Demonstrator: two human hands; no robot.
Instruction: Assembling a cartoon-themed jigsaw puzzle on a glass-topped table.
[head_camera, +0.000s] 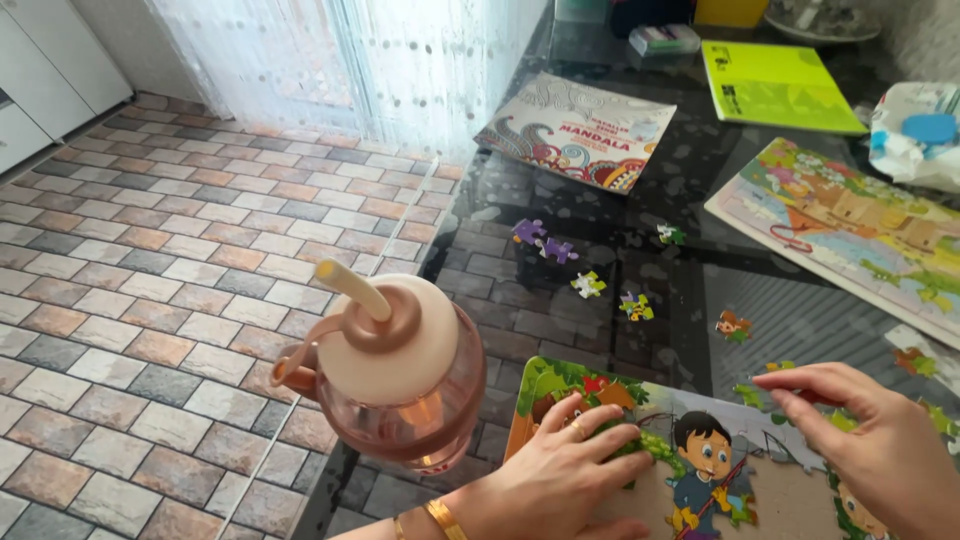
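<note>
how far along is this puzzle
Partly done: the near puzzle board shows a boy and greenery already filled in. In hand: the left hand presses a green piece, the right hand rests on the board's far side. Left: loose pieces lie scattered on the glass table.

There are two hands (560, 470) (870, 440), two puzzle boards (700, 470) (850, 230), one pink cup (400, 370), two books (580, 130) (775, 85) and six loose pieces (590, 284).

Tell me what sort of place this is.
Most likely a room in a home. A dark glass table stands by a sheer curtain over a tiled floor. The left hand and right hand rest on a puzzle, beside a pink cup.
</note>
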